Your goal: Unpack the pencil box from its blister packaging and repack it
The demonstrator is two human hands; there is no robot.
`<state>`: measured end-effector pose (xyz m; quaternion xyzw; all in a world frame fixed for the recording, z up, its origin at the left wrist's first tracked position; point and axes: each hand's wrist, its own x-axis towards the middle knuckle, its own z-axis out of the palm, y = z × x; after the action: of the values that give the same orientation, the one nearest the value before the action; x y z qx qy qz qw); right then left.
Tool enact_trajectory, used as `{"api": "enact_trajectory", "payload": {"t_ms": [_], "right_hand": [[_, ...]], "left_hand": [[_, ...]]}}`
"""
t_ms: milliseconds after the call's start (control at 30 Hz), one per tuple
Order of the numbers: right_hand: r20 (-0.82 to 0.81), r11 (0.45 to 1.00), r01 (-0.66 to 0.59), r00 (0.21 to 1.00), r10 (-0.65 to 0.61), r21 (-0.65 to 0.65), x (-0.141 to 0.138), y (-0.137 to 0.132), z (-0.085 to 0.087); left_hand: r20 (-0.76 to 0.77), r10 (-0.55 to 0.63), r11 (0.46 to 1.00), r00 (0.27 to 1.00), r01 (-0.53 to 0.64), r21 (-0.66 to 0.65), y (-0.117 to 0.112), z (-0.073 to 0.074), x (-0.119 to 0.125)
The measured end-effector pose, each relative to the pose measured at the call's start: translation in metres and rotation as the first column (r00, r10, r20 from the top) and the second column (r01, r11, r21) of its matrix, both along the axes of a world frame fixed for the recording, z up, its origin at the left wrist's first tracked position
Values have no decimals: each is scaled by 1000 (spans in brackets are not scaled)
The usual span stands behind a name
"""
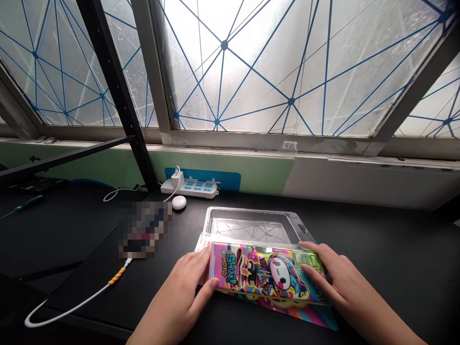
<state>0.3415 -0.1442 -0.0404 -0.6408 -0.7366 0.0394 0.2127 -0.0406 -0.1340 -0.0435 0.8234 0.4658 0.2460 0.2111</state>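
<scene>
A colourful cartoon-printed box (264, 274) lies on the black table (388, 258) in front of me. My left hand (181, 292) grips its left end, thumb on the front face and fingers at the top edge. My right hand (343, 282) holds the right end, fingers curled over the green corner. Just behind the box sits a clear plastic tray (251, 225), its hinged lid open. A bright printed card (305, 314) sticks out beneath the box.
A white power strip (194, 188) with a plugged charger sits by the wall, a small white round object (178, 202) in front of it. A white cable (75, 304) runs to a blurred item (143, 230). A black frame post (115, 91) rises at left. A green screwdriver (28, 203) lies far left.
</scene>
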Motion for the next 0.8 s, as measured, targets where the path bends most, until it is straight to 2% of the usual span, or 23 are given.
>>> {"api": "enact_trajectory", "payload": {"t_ms": [167, 367, 500, 667, 800], "right_hand": [[195, 967, -121, 978, 77, 226, -9, 1, 4], [285, 917, -218, 951, 122, 335, -32, 1, 9], [273, 916, -249, 948, 164, 315, -54, 0, 19], [224, 931, -289, 945, 240, 221, -82, 4, 24], [197, 946, -294, 944, 265, 136, -93, 11, 25]], "left_hand": [[2, -15, 1000, 1000, 15, 2, 1, 3, 2], [-21, -24, 999, 999, 24, -22, -1, 4, 2], [-27, -26, 1000, 999, 26, -17, -1, 4, 2], [-28, -27, 1000, 999, 27, -2, 0, 4, 1], [-22, -14, 999, 1000, 13, -38, -1, 5, 0]]}}
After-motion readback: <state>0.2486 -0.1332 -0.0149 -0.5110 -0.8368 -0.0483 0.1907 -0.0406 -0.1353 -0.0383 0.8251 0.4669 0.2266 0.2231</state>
